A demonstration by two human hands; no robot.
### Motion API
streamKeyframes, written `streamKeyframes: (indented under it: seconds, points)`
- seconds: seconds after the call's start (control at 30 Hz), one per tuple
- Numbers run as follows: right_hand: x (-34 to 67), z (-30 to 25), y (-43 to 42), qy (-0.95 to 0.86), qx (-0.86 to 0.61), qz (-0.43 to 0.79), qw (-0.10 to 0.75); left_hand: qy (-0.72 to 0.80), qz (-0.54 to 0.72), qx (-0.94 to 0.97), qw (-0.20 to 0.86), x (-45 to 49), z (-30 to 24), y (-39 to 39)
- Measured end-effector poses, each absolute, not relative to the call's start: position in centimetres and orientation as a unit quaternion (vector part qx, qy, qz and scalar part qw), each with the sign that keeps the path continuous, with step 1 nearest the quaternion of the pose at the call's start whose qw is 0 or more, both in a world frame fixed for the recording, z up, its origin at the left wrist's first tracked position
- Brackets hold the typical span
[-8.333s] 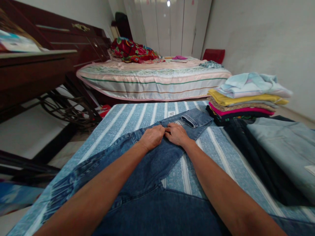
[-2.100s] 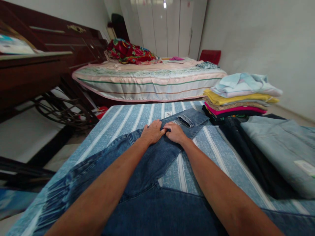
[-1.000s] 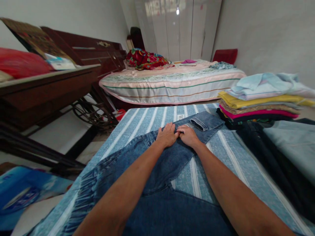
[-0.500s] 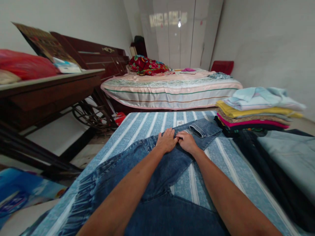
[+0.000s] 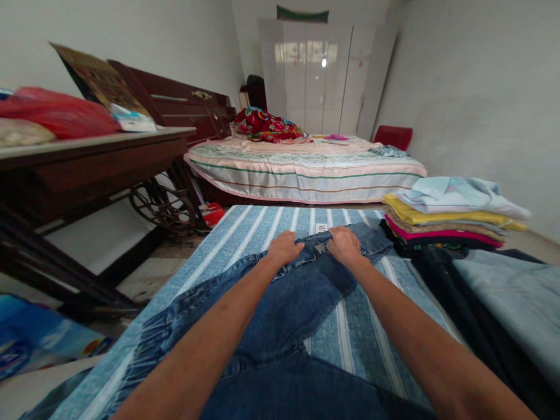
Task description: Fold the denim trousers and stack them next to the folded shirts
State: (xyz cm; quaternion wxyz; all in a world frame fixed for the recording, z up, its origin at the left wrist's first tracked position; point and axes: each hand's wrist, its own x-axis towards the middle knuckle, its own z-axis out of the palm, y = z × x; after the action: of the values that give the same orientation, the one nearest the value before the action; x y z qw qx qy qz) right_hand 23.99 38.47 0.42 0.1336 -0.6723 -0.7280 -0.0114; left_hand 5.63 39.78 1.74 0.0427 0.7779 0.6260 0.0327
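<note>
A pair of blue jeans [image 5: 280,318] lies spread over a blue-and-white striped cloth [image 5: 245,233], with its gathered elastic edge at the near left. My left hand [image 5: 284,249] is closed on the far edge of the denim, fingers curled over it. To its right, my right hand [image 5: 345,245] also grips that edge, near the end of the leg. Between the two hands the cloth is slightly lifted and a pale printed patch shows on it. A white label with a letter sits just beyond my right hand.
At the right stands a stack of folded clothes [image 5: 446,216], with dark and light-blue trousers [image 5: 503,291] nearer me. A sewing machine table [image 5: 96,151] with a red bag is on the left. Behind is a bed [image 5: 306,169]; a blue package [image 5: 44,338] lies low left.
My hands have moved apart, the left one to the left and the right one to the right, and now grip the far edge. The view has tilted up slightly.
</note>
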Motion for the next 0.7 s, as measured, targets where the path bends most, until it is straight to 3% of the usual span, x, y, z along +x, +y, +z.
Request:
streamKeyframes:
  seconds: [0.3,0.53,0.7]
  points:
    - [25.8,0.1,39.1,-0.680,-0.726,-0.078,0.067,0.645,-0.043,0.760,0.066,0.1,3.5,40.5]
    - [26.3,1.6,39.6,-0.705,-0.706,-0.060,0.029,0.632,-0.026,0.770,0.090,3.2,2.7,42.0]
    - [27.8,5.7,39.1,-0.702,-0.707,-0.070,0.049,0.629,-0.016,0.769,0.115,5.9,1.9,44.5]
